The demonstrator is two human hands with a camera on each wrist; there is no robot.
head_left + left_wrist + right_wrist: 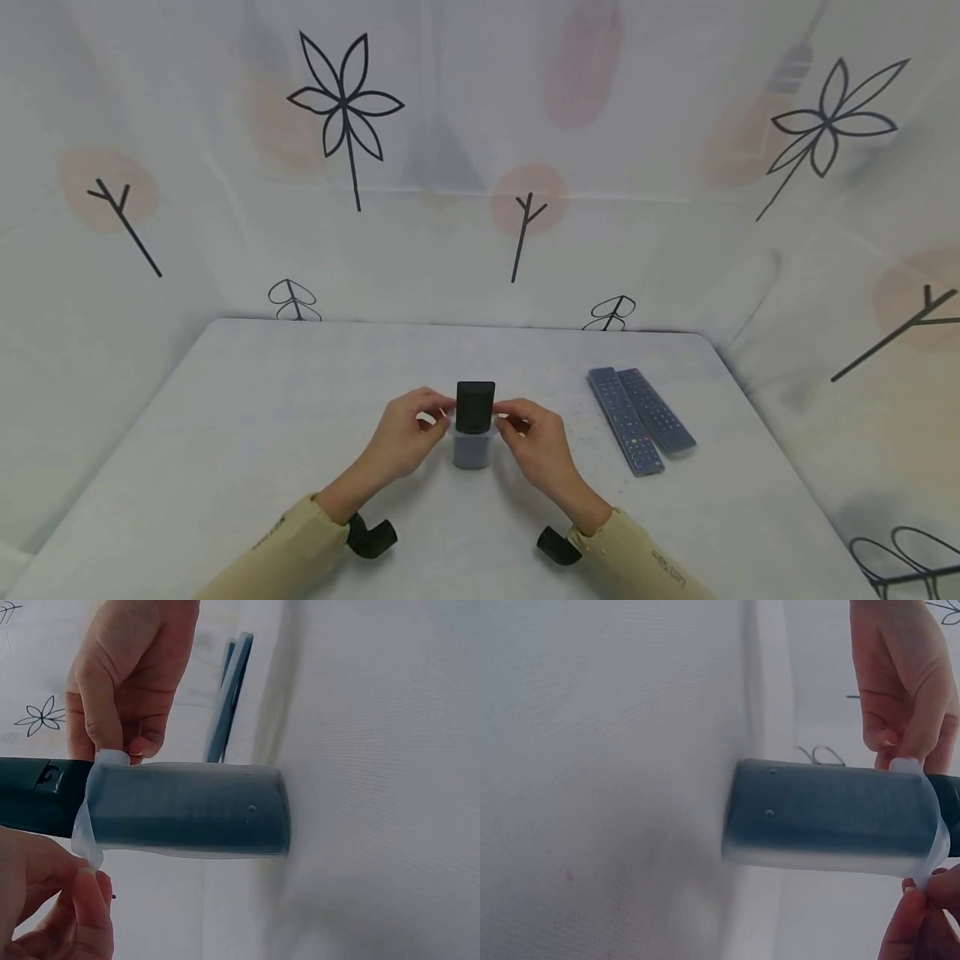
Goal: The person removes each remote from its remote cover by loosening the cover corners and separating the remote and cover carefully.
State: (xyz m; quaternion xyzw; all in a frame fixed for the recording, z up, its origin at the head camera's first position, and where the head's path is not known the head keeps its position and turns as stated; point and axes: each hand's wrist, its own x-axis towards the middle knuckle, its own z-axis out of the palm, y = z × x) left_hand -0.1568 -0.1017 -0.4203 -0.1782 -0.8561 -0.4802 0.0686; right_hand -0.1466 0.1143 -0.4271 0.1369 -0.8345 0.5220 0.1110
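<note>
Whitish, probably soft, the cover around the black remote handles best by its rim, which left hand and right hand pinch.

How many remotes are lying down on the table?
2. Both are to the right of the right hand: one remote nearer it, the other remote close beside that, farther right.

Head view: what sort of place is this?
Probably a makeshift indoor tabletop recording booth: a white table enclosed on the visible sides by printed, cloth-like sheeting, with black wrist-worn devices that suggest recording. The room beyond isn't visible.
</note>
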